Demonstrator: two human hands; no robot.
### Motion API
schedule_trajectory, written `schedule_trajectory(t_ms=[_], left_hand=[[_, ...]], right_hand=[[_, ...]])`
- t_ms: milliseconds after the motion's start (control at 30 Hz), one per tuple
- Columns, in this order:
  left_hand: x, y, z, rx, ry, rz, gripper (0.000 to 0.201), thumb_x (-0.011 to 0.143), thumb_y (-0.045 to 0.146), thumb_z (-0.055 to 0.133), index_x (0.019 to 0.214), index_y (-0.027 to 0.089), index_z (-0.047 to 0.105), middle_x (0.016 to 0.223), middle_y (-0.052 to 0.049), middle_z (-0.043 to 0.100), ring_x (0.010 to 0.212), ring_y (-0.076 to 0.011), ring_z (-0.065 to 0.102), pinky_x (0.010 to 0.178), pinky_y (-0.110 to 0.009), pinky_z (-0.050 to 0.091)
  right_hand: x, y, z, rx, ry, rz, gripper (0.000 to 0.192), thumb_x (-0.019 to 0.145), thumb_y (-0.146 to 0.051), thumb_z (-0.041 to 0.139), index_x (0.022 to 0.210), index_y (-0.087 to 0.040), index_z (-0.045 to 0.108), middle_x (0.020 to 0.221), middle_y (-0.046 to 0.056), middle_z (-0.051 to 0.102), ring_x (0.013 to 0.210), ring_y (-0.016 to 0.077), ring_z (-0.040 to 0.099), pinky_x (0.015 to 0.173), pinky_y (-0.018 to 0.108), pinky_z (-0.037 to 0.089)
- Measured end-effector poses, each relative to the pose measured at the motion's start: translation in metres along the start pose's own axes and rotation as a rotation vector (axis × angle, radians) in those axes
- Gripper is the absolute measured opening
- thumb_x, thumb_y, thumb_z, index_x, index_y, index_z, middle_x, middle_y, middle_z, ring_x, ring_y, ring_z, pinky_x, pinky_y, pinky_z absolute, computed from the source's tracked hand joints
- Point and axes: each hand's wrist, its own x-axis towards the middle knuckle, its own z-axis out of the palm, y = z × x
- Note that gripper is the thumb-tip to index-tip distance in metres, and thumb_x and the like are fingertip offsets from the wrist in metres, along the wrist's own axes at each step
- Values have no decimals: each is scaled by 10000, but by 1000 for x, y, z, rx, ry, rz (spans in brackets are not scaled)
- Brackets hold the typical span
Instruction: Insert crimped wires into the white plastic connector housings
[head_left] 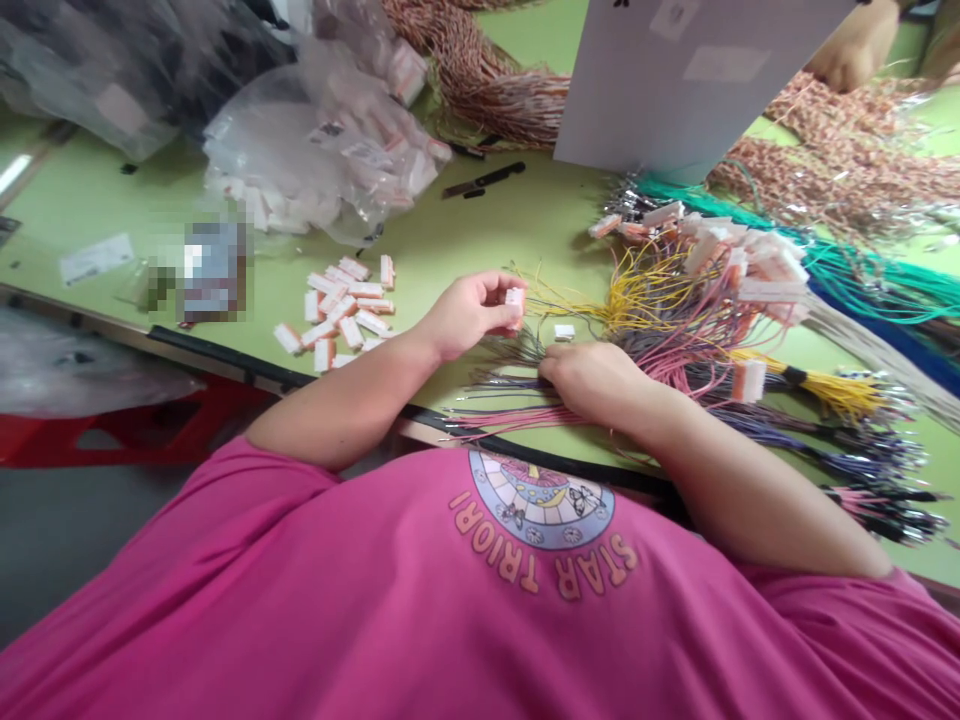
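The left hand was closed around a small white connector housing, pinched between thumb and fingertips and held just above the green table. The right hand, just below and right of that grip, lay knuckles up on the loose wire ends; whether its fingers had pinched one could not be told. Judged step: selecting a wire for insertion into the housing. The next move would call for one terminal isolated and aligned with a cavity. A spare housing lay between the hands. Well left of the grip sat a pile of housings; right of it, finished harnesses.
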Motion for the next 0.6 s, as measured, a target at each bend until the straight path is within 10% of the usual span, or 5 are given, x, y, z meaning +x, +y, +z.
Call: schedule_trajectory(t_ms=[600], left_hand=[[-4, 1, 3, -20, -57, -40, 267, 803, -4, 639, 1038, 117, 607, 760, 21, 639, 635, -65, 619, 658, -228, 558]], right_hand=[[0, -7, 2, -64, -29, -45, 329, 953, -98, 381, 1044, -130, 695, 973, 141, 714, 848, 263, 704, 604, 312, 404]])
